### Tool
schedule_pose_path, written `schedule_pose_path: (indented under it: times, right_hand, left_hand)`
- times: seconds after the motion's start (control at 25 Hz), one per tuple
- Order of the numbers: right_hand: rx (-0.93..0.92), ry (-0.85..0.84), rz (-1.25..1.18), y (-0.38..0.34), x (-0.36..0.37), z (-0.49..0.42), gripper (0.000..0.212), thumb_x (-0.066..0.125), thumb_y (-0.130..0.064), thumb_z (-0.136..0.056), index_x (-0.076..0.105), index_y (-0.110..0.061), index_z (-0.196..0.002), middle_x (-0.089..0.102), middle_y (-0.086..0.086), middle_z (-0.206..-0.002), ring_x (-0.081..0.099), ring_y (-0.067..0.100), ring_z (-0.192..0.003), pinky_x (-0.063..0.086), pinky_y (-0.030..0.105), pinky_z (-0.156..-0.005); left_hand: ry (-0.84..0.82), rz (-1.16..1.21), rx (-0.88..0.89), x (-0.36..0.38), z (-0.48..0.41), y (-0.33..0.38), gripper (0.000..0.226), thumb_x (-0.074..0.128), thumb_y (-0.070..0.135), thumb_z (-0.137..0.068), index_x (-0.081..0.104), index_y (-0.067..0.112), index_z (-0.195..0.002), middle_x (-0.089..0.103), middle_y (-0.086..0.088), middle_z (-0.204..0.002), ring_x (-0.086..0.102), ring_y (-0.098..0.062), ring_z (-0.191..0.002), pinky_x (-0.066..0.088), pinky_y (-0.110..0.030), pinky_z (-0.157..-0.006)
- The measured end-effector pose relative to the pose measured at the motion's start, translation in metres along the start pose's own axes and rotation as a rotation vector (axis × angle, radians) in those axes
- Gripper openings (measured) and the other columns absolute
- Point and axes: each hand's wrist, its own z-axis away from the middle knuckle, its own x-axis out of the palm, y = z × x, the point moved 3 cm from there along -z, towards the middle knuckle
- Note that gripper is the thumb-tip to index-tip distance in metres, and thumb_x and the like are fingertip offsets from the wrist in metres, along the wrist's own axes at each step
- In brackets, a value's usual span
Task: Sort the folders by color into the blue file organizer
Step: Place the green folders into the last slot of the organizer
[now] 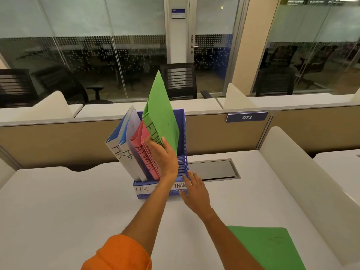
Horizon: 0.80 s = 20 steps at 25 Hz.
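The blue file organizer (184, 164) stands on the white desk, and its front label reads HR and FINAN. Two blue folders (121, 145) marked HR lean in its left slot. In the middle slot are two pink folders (141, 152) marked ADMIN. A green folder (161, 114) is tilted above the right slot, its lower end inside the organizer, and my left hand (163, 158) grips its spine. My right hand (194, 191) rests with fingers spread against the organizer's front right corner. A second green folder (268, 248) lies flat at the near right.
A grey cable hatch (214, 169) is set into the desk (68, 201) right of the organizer. A beige partition (58, 141) with a 073 sign (247, 117) runs behind. A white divider (311, 182) bounds the right side. Black chairs (180, 80) stand beyond.
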Motion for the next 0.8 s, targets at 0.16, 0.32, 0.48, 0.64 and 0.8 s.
schedule_pose_path:
  times: [0.16,0.32,0.48,0.64,0.8]
  right_hand:
    - [0.038,0.031,-0.017,0.001,0.014,0.004,0.073,0.07,-0.044,-0.082,0.04,-0.02,-0.144,0.039,0.009,-0.151,0.037,0.029,-0.139,0.034,0.04,-0.108]
    - [0.076,0.041,-0.041,0.0,0.021,0.003,0.072,0.067,-0.043,-0.085,0.037,-0.021,-0.146,0.032,0.007,-0.154,0.031,0.027,-0.142,0.023,0.034,-0.111]
    - [0.069,0.055,-0.049,0.002,0.023,0.004,0.075,0.069,-0.042,-0.084,0.034,-0.021,-0.147,0.029,0.006,-0.156,0.029,0.026,-0.143,0.026,0.035,-0.111]
    - [0.065,0.064,-0.067,0.001,0.023,0.005,0.078,0.072,-0.04,-0.082,0.033,-0.021,-0.148,0.028,0.005,-0.157,0.029,0.027,-0.143,0.027,0.038,-0.111]
    - [0.055,0.068,-0.072,0.002,0.024,0.006,0.079,0.071,-0.039,-0.083,0.031,-0.021,-0.148,0.026,0.005,-0.157,0.028,0.026,-0.143,0.031,0.04,-0.111]
  left_hand:
    - [-0.023,0.046,-0.017,0.011,-0.001,-0.021,0.027,0.046,0.008,-0.101,0.037,0.003,-0.126,0.052,-0.01,-0.122,0.053,0.003,-0.1,0.049,-0.008,-0.079]
    - [-0.013,0.044,-0.01,0.023,-0.008,-0.023,0.024,0.046,0.012,-0.102,0.037,0.005,-0.122,0.049,-0.002,-0.117,0.051,0.005,-0.097,0.049,-0.009,-0.075]
    - [-0.026,0.05,-0.015,0.029,-0.005,-0.034,0.023,0.045,0.011,-0.101,0.037,0.004,-0.122,0.052,-0.008,-0.117,0.055,-0.003,-0.097,0.049,-0.008,-0.075]
    - [-0.082,0.005,-0.053,0.032,0.007,-0.056,0.026,0.045,0.01,-0.101,0.037,-0.001,-0.123,0.055,-0.018,-0.119,0.058,-0.019,-0.099,0.05,-0.007,-0.074]
    - [-0.164,-0.096,-0.139,0.031,0.025,-0.081,0.029,0.045,0.008,-0.1,0.035,0.0,-0.127,0.058,-0.02,-0.121,0.062,-0.022,-0.095,0.055,-0.018,-0.068]
